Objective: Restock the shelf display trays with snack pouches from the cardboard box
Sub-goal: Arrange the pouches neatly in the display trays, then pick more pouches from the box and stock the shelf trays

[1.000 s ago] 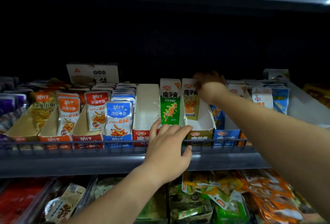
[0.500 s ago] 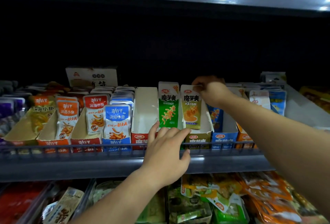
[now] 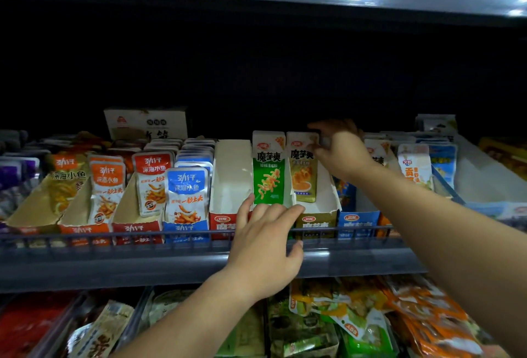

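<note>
my right hand (image 3: pixel 340 152) pinches the top corner of the yellow pouch (image 3: pixel 302 175), which stands upright in its tray (image 3: pixel 315 220), just beside the green pouch (image 3: pixel 268 175). my left hand (image 3: pixel 265 246) rests at the tray fronts, fingers spread.

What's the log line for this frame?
left hand: open, resting before green pouch | right hand: pinching gold pouch top | red tray: empty

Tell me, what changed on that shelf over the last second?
The right hand, gripping the top of the yellow-brown pouch, drew it slightly forward in its tray. The left hand stayed resting at the front rail; the green pouch stayed upright.
</note>
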`<control>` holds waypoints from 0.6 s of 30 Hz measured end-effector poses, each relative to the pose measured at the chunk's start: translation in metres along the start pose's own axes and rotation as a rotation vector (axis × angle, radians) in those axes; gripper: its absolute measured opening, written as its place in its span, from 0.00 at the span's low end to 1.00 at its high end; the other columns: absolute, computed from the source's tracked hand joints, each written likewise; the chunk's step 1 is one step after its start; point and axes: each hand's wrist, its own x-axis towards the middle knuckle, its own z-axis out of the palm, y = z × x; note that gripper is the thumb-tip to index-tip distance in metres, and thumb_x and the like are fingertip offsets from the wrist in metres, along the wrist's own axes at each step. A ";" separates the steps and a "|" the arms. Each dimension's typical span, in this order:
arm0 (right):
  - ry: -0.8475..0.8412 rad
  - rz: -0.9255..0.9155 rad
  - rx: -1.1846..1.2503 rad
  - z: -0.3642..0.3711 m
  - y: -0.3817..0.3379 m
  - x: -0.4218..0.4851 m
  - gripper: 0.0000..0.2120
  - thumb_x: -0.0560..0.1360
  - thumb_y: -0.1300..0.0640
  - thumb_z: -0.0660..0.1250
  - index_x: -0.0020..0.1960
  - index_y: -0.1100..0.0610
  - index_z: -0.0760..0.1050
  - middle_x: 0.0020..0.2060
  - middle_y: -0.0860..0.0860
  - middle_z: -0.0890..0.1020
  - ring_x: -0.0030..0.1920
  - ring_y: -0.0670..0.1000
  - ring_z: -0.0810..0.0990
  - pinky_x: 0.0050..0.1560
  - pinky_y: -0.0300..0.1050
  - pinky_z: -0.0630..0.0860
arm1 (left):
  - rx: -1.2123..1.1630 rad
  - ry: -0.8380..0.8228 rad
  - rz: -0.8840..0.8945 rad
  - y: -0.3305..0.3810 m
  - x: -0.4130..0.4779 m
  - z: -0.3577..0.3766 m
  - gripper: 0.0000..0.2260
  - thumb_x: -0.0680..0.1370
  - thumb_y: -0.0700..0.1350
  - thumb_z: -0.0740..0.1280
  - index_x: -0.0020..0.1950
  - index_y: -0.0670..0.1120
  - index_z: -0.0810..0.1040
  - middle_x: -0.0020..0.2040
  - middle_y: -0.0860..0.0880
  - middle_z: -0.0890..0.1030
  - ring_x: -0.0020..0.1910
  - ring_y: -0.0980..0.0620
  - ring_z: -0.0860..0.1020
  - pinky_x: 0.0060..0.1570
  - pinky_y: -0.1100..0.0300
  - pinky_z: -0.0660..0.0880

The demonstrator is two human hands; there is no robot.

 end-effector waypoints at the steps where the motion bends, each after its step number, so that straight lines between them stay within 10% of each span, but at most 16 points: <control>1: 0.005 -0.029 0.041 -0.004 -0.001 -0.008 0.20 0.78 0.50 0.68 0.70 0.49 0.74 0.56 0.54 0.81 0.61 0.58 0.76 0.57 0.49 0.72 | 0.003 -0.003 0.001 0.000 0.000 0.000 0.25 0.82 0.58 0.59 0.79 0.61 0.59 0.71 0.61 0.69 0.75 0.57 0.61 0.80 0.50 0.34; 11: 0.071 -0.292 0.029 -0.029 -0.029 -0.121 0.14 0.78 0.52 0.68 0.62 0.56 0.78 0.55 0.52 0.80 0.58 0.55 0.77 0.58 0.52 0.75 | 0.086 0.037 -0.001 0.003 -0.011 -0.013 0.29 0.81 0.57 0.61 0.81 0.59 0.57 0.79 0.50 0.64 0.80 0.49 0.55 0.80 0.45 0.36; 18: -0.192 -0.306 0.210 0.000 -0.072 -0.251 0.09 0.77 0.52 0.67 0.55 0.55 0.78 0.46 0.46 0.76 0.44 0.48 0.78 0.44 0.42 0.75 | -0.059 0.168 -0.135 -0.045 -0.117 -0.010 0.17 0.79 0.51 0.63 0.66 0.50 0.77 0.56 0.52 0.79 0.59 0.47 0.75 0.60 0.49 0.70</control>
